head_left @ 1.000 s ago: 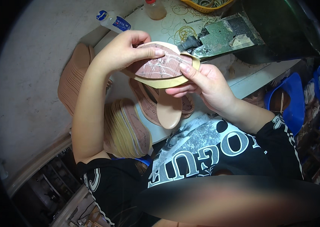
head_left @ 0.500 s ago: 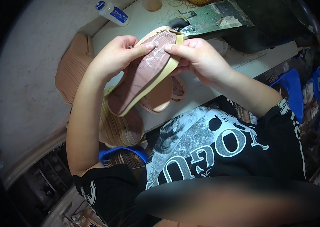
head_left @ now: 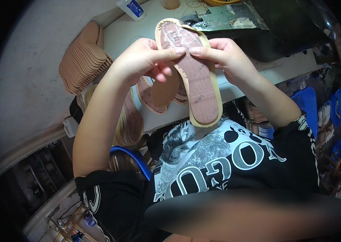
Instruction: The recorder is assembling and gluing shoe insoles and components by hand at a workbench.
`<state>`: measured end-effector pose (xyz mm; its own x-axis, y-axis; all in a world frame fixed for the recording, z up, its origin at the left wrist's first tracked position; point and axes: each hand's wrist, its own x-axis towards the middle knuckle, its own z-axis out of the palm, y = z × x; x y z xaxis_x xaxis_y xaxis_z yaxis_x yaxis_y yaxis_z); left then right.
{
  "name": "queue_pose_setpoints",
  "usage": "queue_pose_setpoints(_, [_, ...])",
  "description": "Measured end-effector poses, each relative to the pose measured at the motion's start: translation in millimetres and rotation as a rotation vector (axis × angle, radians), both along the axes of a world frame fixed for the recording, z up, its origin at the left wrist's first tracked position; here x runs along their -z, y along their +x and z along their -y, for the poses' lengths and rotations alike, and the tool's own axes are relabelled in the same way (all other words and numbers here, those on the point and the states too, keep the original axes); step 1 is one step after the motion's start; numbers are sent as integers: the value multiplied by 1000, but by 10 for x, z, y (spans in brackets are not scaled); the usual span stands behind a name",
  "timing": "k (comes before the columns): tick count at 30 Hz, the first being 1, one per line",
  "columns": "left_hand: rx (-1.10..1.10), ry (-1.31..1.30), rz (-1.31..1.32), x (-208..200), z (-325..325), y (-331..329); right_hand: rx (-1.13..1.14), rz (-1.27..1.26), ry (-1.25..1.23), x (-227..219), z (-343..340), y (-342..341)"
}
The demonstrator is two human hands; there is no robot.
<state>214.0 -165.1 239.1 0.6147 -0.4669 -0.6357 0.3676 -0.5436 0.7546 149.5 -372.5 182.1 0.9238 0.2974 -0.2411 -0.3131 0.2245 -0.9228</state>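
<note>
Between my two hands a shoe insole (head_left: pixel 200 84) is held up above the table, its pinkish-brown board face toward me. A pale yellow rim runs round it, and tan covering is folded over in pleats at the toe end. My left hand (head_left: pixel 140 60) pinches its left edge, the thumb lying on the board and the other fingers partly behind. On the opposite edge my right hand (head_left: pixel 229 58) grips with the thumb on top. Below the left hand, several more insoles (head_left: pixel 148 97) lie on the table, one smooth and tan, others with pleated edges.
A tall stack of tan insole pieces (head_left: pixel 83 60) leans by the wall at left. Another stack (head_left: pixel 130 125) sits at the near table edge. Behind are a white bottle (head_left: pixel 132 9), a green metal plate (head_left: pixel 231 18) and a dark machine body (head_left: pixel 287 28). Blue plastic (head_left: pixel 309 107) shows at right.
The insole has turned more upright and shifted right, its heel swinging toward my chest. Both hands still grip it, with the left hand moved rightward and its fingers more visible.
</note>
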Motion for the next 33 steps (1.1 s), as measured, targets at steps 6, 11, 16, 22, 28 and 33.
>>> queue_pose_setpoints(6, [-226, -77, 65, 139, 11, -73, -49, -46, 56, -4, -18, -86])
queue_pose_setpoints(11, [-256, -54, 96, 128, -37, -14, -355, -352, 141, 179, 65, -723])
queue_pose_setpoints(16, [-245, 21, 140, -1, 1, 61, -135, -344, 208, 205, -57, -808])
queue_pose_setpoints(22, [-144, 228, 212, 26, -71, 434, 63, -257, 289, -54, -235, -671])
queue_pose_setpoints(28, [86, 377, 698, 218, -197, 959, 167, -266, 483, -79, -342, -418])
queue_pose_setpoints(33, [598, -18, 915, -254, 101, 903, 214, -180, 461, -245, -377, -434])
